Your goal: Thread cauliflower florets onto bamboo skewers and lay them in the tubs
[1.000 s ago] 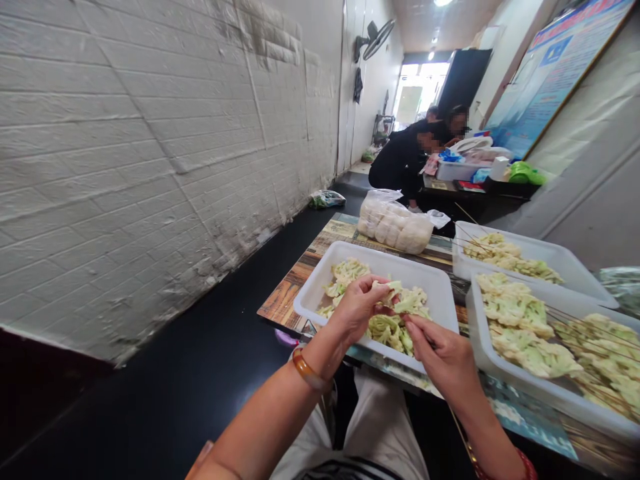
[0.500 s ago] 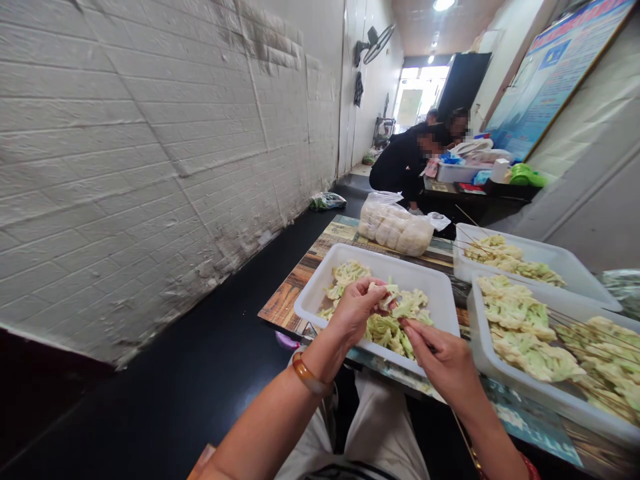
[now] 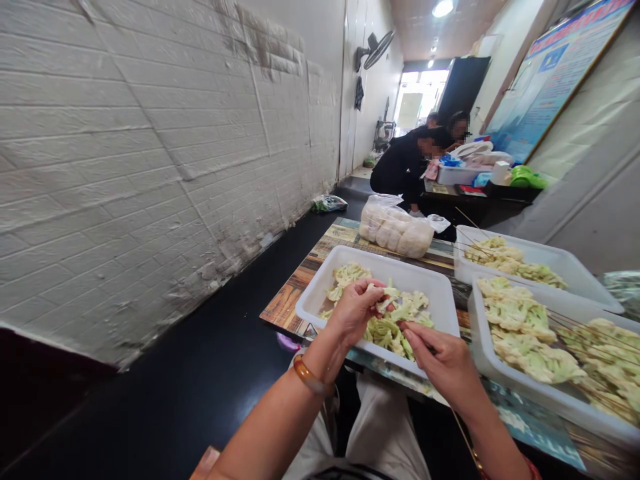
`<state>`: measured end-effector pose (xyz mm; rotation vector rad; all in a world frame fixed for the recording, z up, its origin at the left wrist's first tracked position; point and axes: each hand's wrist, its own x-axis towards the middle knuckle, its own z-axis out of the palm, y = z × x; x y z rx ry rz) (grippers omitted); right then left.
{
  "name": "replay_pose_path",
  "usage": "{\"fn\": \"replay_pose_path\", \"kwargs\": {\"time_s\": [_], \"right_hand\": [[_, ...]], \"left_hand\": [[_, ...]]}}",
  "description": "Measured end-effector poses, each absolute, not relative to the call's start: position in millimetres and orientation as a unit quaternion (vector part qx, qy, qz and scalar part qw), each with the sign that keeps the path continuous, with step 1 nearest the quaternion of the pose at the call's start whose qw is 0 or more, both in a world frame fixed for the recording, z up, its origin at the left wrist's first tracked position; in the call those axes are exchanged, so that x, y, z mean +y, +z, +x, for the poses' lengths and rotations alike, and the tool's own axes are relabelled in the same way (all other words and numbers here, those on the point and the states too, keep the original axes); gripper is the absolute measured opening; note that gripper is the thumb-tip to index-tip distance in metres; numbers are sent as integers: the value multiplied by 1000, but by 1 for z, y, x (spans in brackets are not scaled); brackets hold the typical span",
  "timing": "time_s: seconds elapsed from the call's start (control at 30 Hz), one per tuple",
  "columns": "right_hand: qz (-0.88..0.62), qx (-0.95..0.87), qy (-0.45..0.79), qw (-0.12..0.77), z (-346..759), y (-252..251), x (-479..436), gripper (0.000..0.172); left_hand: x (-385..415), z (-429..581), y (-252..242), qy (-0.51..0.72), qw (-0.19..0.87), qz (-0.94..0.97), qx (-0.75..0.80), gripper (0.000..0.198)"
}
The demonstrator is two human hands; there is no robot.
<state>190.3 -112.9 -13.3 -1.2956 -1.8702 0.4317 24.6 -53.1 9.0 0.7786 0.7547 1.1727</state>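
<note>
My left hand is closed on a pale cauliflower floret above a white plastic tray. Close by on the right, my right hand pinches a thin wooden skewer. Its long end runs down below the palm, and its tip lies near the floret, partly hidden by the fingers. Loose cauliflower pieces lie in the tray under both hands. To the right, a second tray holds cauliflower threaded on skewers.
A third tray with skewered cauliflower stands behind. A clear bag of pale round items sits at the table's far side. Two people are by another table farther back. A wall runs along the left.
Both hands stay nearly in place over the tray. The floret in my left hand is turned slightly, and the view has shifted a little.
</note>
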Motion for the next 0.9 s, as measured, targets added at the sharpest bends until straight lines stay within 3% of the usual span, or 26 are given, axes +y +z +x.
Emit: {"fn": "replay_pose_path", "kwargs": {"time_s": [0.3, 0.53, 0.73, 0.9], "right_hand": [[-511, -737, 183, 403, 189, -10, -113, 34], [-507, -752, 171, 385, 191, -13, -112, 33], [-511, -743, 187, 389, 191, -11, -113, 34], [-520, -734, 173, 401, 189, -12, -114, 33]], "left_hand": [[-52, 23, 12, 507, 734, 324, 315, 28], [-52, 25, 5, 549, 661, 365, 359, 27], [-51, 24, 6, 522, 698, 339, 353, 30], [-53, 26, 6, 553, 667, 354, 352, 29]]}}
